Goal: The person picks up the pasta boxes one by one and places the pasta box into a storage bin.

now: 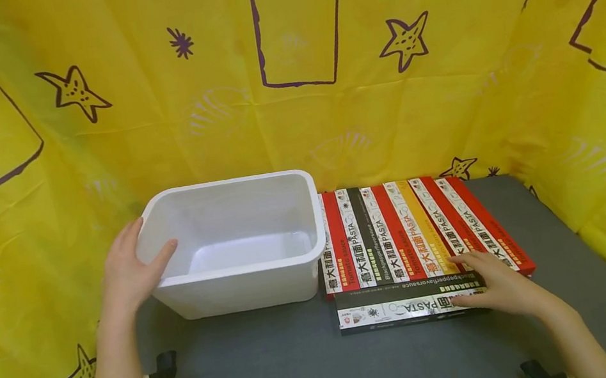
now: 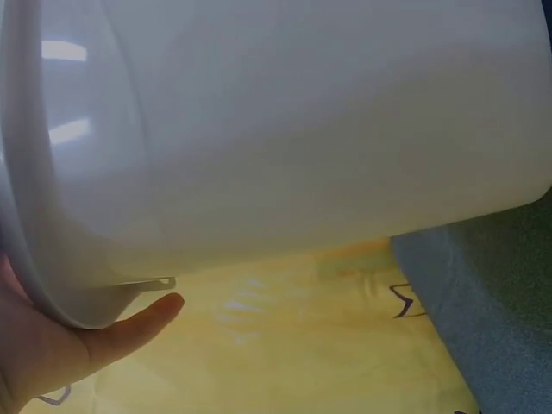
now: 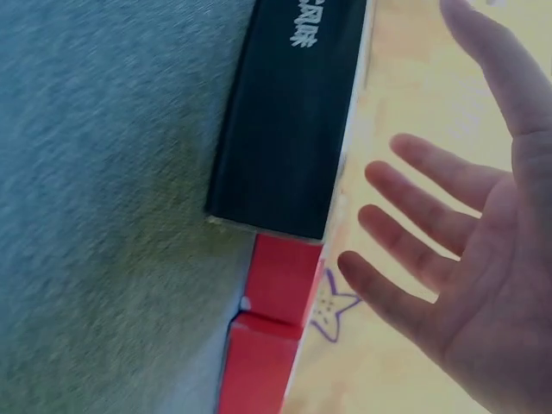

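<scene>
A white plastic bin (image 1: 238,291) stands at the left of the dark table, with nothing seen inside. My left hand (image 1: 130,268) grips its left rim, thumb over the inner side and fingers along the outside; the left wrist view shows the bin's wall (image 2: 302,129) close up. Over the right end of a black-and-white pasta box (image 1: 396,310) my right hand (image 1: 499,284) hovers. In the right wrist view its fingers (image 3: 418,228) are spread and loosely bent, holding nothing, beside the black box (image 3: 276,129).
Behind the black pasta box lies a row of several red, black and yellow pasta boxes (image 1: 487,215), right beside the bin. Yellow cloth (image 1: 236,127) with starfish drawings walls the back and both sides. Grey cloth covers the table (image 1: 282,373).
</scene>
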The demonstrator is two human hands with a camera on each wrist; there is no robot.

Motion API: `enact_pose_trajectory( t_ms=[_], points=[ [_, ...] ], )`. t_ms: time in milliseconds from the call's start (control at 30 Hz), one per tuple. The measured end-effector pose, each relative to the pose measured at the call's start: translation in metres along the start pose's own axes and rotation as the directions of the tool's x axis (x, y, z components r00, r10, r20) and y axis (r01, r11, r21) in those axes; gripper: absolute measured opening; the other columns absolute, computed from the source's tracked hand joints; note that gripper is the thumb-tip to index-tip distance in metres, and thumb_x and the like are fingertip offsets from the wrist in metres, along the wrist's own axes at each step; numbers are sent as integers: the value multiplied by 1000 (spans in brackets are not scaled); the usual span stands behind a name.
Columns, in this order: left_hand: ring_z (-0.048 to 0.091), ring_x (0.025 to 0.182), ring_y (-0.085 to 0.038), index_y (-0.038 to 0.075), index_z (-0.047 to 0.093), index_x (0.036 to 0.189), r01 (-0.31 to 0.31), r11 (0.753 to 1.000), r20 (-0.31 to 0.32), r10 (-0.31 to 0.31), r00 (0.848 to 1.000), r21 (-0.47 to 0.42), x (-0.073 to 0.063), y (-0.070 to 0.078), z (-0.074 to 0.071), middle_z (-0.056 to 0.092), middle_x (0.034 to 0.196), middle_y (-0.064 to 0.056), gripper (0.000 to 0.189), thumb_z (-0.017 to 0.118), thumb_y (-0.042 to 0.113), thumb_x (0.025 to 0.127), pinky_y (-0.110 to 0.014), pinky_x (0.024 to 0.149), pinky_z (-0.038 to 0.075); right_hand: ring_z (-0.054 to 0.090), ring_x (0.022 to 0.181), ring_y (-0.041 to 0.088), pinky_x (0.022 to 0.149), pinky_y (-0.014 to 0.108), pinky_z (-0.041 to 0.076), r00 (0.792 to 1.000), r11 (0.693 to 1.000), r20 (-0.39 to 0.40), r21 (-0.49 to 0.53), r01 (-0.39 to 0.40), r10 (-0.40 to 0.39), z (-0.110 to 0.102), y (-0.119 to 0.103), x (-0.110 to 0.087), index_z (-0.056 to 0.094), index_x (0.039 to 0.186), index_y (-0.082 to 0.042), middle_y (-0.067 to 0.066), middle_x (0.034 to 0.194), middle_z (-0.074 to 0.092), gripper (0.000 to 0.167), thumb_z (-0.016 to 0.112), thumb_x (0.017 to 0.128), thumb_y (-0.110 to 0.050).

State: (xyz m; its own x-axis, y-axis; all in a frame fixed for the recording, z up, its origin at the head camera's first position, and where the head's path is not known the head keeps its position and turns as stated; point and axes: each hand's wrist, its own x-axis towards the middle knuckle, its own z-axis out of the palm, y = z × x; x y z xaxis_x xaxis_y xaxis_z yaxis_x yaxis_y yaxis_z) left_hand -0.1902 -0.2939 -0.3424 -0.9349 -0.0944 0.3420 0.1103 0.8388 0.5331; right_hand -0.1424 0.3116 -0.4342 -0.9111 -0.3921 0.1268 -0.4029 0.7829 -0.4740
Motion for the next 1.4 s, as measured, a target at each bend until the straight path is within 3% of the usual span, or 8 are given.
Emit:
enact_pose_trajectory(
  t_ms=[133, 367, 633, 967, 1167, 1267, 1400],
  points=[
    [24, 133, -59, -3, 27, 151, 17, 999, 63, -20, 998, 38, 0, -2, -1, 25, 150, -36, 82, 57, 47, 94, -73, 102, 19, 52, 112, 35, 88, 58, 42, 1000, 1000, -1, -12, 0, 0, 1, 5, -5, 58, 127, -3, 10, 119, 60, 74, 82, 73, -49],
    [20, 130, -63, 0, 22, 153, 29, 994, 174, -46, 984, 101, 2, -5, -1, 17, 153, -34, 85, 52, 55, 94, -77, 98, 18, 47, 115, 40, 88, 61, 40, 1000, 1000, 1, -9, -23, 23, 4, 9, -11, 58, 125, -7, 16, 126, 55, 74, 84, 70, -50],
    [20, 130, -63, -3, 33, 148, 30, 994, 178, -49, 983, 106, 2, -4, 1, 17, 154, -33, 80, 50, 55, 95, -76, 99, 17, 42, 113, 36, 85, 58, 40, 999, 999, -23, -15, -31, 30, 10, 13, -13, 56, 122, -12, 12, 123, 55, 73, 88, 66, -46],
    [19, 131, -62, -2, 36, 147, 59, 993, 172, -76, 982, 98, 0, -1, 0, 17, 155, -32, 78, 48, 55, 96, -76, 100, 16, 43, 109, 32, 82, 55, 42, 1000, 999, -27, -43, -5, 4, 15, 15, -13, 57, 118, -15, 9, 118, 55, 68, 91, 63, -37],
    [19, 131, -62, -2, 37, 146, 65, 993, 170, -82, 982, 101, -1, 0, 0, 17, 155, -31, 77, 47, 55, 96, -76, 100, 16, 44, 105, 28, 79, 50, 42, 999, 996, -32, -83, 41, -44, 16, 15, -14, 61, 116, -13, 5, 113, 55, 70, 91, 60, -42],
    [19, 131, -62, -2, 37, 146, 69, 993, 166, -84, 983, 96, -1, 0, 0, 17, 155, -31, 76, 47, 54, 96, -76, 99, 16, 46, 106, 29, 80, 50, 44, 1000, 998, 0, -61, 28, -28, 17, 14, -16, 61, 118, -12, 6, 115, 54, 73, 91, 60, -45],
    [20, 131, -62, -3, 39, 145, 71, 993, 159, -85, 984, 91, -1, 0, 0, 17, 155, -31, 76, 47, 54, 96, -76, 99, 16, 48, 111, 32, 83, 52, 45, 992, 998, 109, -14, -59, 60, 18, 15, -17, 55, 127, -9, 11, 123, 54, 83, 89, 62, -46]
  ],
)
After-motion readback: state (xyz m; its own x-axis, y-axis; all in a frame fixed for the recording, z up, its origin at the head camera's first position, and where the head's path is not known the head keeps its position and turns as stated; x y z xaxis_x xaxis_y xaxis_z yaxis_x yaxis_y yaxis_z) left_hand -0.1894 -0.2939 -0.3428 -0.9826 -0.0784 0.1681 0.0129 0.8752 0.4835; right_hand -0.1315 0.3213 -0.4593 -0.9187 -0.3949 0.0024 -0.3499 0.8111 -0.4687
